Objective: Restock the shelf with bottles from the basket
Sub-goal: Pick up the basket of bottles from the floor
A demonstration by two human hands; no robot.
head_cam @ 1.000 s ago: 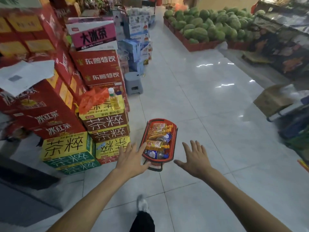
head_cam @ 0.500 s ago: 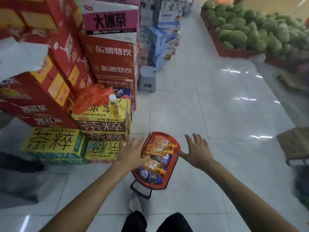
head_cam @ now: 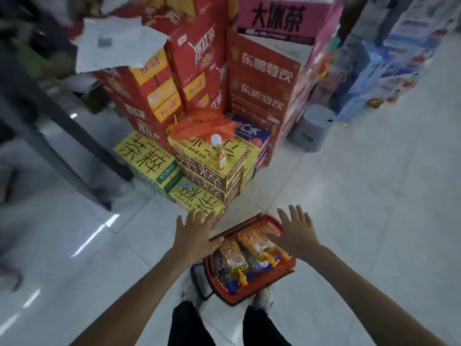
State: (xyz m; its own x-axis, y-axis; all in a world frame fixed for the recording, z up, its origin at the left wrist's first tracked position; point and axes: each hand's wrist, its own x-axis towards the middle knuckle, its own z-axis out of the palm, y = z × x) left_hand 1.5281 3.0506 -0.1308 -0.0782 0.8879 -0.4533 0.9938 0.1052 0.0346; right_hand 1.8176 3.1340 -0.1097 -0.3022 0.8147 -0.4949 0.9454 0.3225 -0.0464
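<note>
Both hands, left hand (head_cam: 195, 234) and right hand (head_cam: 296, 234), hover spread and empty over the basket (head_cam: 252, 295); bottles (head_cam: 234, 258) lie lengthwise directly beneath, between them.

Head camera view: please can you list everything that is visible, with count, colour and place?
basket: one, red, on the floor at the person's feet
bottles in basket: several, yellow-orange, lying down; exact count unclear
standing bottle: one, yellow with white cap, upright on a yellow carton
plastic bag: one, orange, behind that bottle
cartons: many, yellow low, red above, stacked
stool: one, grey, right of the stack
left hand: open, over the basket's left rim
right hand: open, over the basket's right side
</note>
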